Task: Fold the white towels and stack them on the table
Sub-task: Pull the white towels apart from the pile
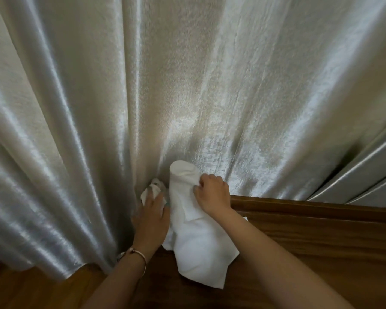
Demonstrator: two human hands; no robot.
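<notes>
A white towel [196,237] hangs in front of me, its top bunched into a rounded fold against the curtain and its lower end draping over the dark wooden table [321,237]. My right hand [212,192] grips the towel's upper right edge with curled fingers. My left hand [152,217] holds the towel's left corner, a small flap of cloth showing above its fingertips. Both hands are close together near the table's far left corner.
A shiny cream curtain [187,85] fills most of the view right behind the table. The table's raised back rim [310,206] runs to the right. Wooden floor [20,291] shows at the bottom left under the curtain hem.
</notes>
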